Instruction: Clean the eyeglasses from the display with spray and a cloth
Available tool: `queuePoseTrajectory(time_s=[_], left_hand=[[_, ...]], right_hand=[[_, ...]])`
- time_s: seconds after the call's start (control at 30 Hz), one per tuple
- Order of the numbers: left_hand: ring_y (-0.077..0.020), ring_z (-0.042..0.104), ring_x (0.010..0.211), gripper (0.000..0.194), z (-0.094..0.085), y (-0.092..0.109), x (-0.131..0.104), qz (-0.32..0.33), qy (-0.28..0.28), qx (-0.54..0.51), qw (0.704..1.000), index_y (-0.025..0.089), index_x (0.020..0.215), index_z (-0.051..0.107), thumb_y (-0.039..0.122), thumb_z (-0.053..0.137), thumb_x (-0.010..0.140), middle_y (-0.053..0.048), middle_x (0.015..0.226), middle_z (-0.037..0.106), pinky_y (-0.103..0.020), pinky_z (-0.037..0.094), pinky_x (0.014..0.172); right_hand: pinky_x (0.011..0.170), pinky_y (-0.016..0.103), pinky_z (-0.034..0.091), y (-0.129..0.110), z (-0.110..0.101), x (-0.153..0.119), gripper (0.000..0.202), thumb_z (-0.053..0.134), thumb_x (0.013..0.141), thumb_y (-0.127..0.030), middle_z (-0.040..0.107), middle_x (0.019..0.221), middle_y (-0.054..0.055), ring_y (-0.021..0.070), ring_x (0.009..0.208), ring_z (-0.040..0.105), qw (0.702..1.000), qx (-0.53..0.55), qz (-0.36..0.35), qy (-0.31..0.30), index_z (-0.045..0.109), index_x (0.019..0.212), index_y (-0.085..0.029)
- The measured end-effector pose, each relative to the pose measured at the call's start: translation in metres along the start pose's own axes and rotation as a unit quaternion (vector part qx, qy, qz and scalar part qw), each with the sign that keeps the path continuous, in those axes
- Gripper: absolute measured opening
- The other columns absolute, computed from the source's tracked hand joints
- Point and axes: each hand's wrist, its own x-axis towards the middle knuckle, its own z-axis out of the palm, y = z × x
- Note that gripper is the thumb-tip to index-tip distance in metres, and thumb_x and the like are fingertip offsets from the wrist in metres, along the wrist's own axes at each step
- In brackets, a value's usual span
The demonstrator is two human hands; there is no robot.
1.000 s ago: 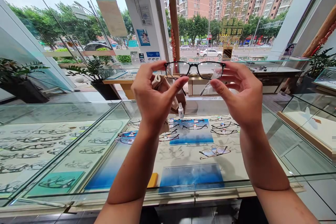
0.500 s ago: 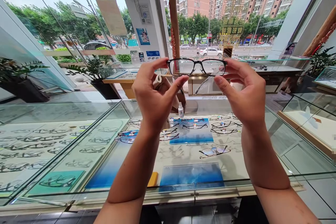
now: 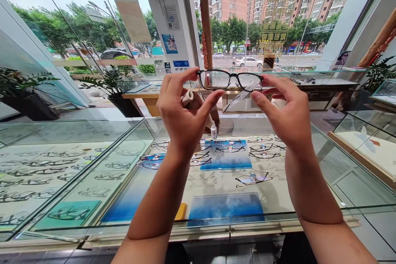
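The left hand (image 3: pixel 182 109) had its grip closed on the left end of the black-rimmed glasses (image 3: pixel 234 75), with the thumb just below the left lens. The right hand (image 3: pixel 286 111) pinched the right end, by the hinge. So both grips were clamped on the same pair, and it was up in the air between the hands, over the far part of the bench (image 3: pixel 204 229). A soft, pale cloth (image 3: pixel 189 98) was tucked inside the left hand too.

A small thing had just changed. The right end of the glasses had come a bit to the left and a little down, while the left end had hardly moved. The tip of the clear right arm (image 3: pixel 239 100) had swung further left, behind the lenses, and the right lens now looked thinner. To me this meant the pair was being turned a little, with no new hold and nothing put down.

Past the hands, all stayed as it was. A little white spray bottle (image 3: pixel 213 131) stood at the far side, with rows of other glasses nearby. One thin pair (image 3: pixel 253 178) lay nearer, on the right, and a yellow box (image 3: pixel 181 212) sat by the near edge, left of a blue sheet (image 3: pixel 225 208).
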Motion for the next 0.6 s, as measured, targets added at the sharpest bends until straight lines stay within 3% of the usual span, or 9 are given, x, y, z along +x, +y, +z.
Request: queuePoseTrajectory(time_s=[0.1,0.6], left_hand=[[-0.0314,0.069,0.116,0.05,0.001,0.007,0.003,0.032,0.069,0.06,0.995,0.036,0.13,0.069,0.061,0.083,0.089,-0.008,0.12,0.071,-0.05,0.061,0.086],[-0.0341,0.069,0.117,0.054,0.003,0.003,0.005,0.041,0.077,0.045,0.995,0.034,0.13,0.073,0.061,0.086,0.085,-0.01,0.121,0.071,-0.05,0.062,0.091]], right_hand=[[0.095,0.051,0.066,-0.001,0.0,0.0,0.042,0.079,0.094,-0.045,0.079,0.125,0.009,0.0281,0.102,0.078,1.0,-0.008,-0.006,0.001,0.079,0.133,-0.03],[0.095,0.051,0.065,0.012,0.006,0.002,0.042,0.084,0.09,-0.051,0.081,0.122,0.008,0.026,0.098,0.08,0.999,0.014,0.028,-0.042,0.082,0.126,-0.029]])
